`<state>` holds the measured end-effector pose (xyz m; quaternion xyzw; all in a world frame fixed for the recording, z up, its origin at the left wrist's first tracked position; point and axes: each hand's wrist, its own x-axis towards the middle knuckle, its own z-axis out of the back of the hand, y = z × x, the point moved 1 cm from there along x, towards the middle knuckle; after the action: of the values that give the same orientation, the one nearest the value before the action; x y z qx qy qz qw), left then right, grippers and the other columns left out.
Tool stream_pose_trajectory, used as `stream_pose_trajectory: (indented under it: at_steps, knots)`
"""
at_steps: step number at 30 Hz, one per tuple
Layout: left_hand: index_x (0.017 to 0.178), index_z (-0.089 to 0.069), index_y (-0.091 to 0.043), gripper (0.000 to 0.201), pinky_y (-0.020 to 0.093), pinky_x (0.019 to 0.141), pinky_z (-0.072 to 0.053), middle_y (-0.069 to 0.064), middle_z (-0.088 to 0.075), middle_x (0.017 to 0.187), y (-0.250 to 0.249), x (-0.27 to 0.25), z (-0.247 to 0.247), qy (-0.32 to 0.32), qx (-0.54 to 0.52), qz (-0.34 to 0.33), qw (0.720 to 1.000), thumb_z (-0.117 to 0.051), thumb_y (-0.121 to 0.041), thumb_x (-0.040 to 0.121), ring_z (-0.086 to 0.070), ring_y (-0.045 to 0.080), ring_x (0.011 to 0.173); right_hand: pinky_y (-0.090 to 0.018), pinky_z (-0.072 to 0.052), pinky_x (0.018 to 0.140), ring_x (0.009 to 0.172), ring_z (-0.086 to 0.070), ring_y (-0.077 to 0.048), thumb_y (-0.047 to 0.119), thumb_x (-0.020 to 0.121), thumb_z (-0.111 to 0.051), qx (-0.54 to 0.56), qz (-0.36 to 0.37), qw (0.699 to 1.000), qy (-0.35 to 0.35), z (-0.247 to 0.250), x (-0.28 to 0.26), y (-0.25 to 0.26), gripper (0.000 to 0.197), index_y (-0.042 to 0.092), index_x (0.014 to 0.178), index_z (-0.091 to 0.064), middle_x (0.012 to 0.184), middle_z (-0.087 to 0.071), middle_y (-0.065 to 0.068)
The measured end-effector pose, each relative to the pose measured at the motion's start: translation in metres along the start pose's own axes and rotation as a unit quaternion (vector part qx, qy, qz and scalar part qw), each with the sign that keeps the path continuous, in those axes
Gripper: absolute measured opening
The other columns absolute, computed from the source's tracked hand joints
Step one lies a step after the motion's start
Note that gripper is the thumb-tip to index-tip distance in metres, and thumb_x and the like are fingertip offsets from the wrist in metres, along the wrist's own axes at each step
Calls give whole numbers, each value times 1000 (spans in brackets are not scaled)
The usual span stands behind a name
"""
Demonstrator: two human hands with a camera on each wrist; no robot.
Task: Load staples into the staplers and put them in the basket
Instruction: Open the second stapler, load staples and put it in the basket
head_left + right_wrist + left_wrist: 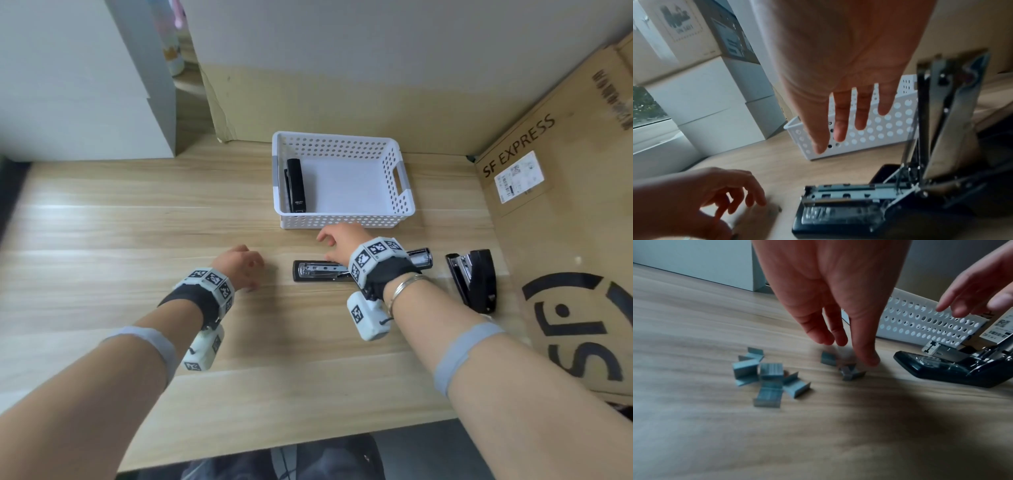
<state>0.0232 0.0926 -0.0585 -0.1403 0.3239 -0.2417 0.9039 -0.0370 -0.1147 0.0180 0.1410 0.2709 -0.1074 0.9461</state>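
A white perforated basket point(400, 205) stands at the back of the wooden table with one shut black stapler point(296, 185) lying inside at its left. In front of it a black stapler point(315, 271) lies folded wide open, its metal staple channel point(842, 191) facing up and its lid point(953, 113) raised. My right hand point(327, 246) hovers over it with straight, spread fingers and holds nothing. A third black stapler point(474, 277) lies to the right. Several loose staple strips point(766, 376) lie on the table; my left hand point(844, 350) reaches down beside two of them point(851, 374), empty.
A large SF EXPRESS cardboard box point(565, 205) walls off the right side, close to the third stapler. White boxes point(85, 102) stand at the back left and a cardboard sheet point(342, 99) behind the basket. Bare wood stretches left and toward the front edge.
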Motion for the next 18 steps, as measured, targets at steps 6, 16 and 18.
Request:
stream_pose_trajectory:
  at_steps: [6, 16, 18]
  knots:
    - [119, -57, -15, 37, 32, 88, -46, 9, -57, 118, -13, 8, -5, -27, -2, -16, 1000, -63, -18, 83, -58, 28, 104, -30, -46, 99, 108, -59, -18, 8, 88, -57, 27, 1, 999, -38, -18, 9, 3, 31, 24, 114, -63, 110, -67, 2]
    - [105, -62, -9, 26, 33, 80, -47, 15, -60, 109, -14, 20, -6, -27, 10, -22, 999, -63, -20, 81, -59, 31, 99, -28, -43, 90, 112, -49, -19, 12, 90, -52, 23, 7, 999, -44, -32, 12, -6, 29, 28, 111, -64, 106, -64, 6]
    - [101, -62, -9, 27, 34, 81, -47, 13, -63, 105, -6, 18, -1, -3, 29, -15, 999, -66, -24, 78, -59, 30, 97, -28, -43, 89, 113, -48, -19, 12, 91, -52, 27, 5, 999, -44, -34, 12, -7, 29, 28, 111, -64, 105, -64, 6]
